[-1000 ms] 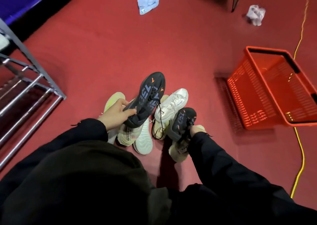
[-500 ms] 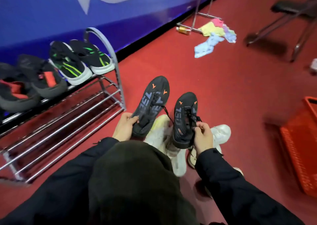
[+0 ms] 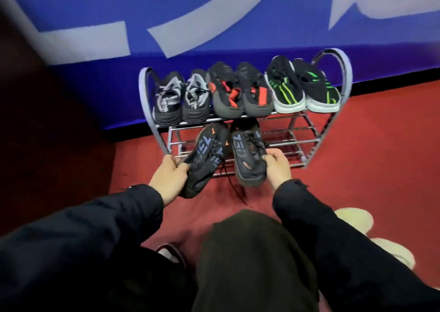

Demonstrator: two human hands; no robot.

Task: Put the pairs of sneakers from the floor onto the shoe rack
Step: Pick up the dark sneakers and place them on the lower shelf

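**Dark pair arriving at the lower shelf**

We hold one black sneaker with blue lettering in each hand: the left hand (image 3: 169, 177) grasps the left shoe (image 3: 205, 159) at its heel, the right hand (image 3: 278, 166) grasps the right shoe (image 3: 247, 155). Both hover, toes forward, before the grey metal shoe rack (image 3: 307, 142). Next, we think, they must slide side by side onto the lower bars, under the full top shelf.

left hand (image 3: 169, 177) grips black sneaker (image 3: 206, 154) | right hand (image 3: 278, 168) grips its mate (image 3: 247, 154)

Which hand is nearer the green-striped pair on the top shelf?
Right. The right hand is below and left of the green-striped pair; the left hand is farther left, near the rack's left end.
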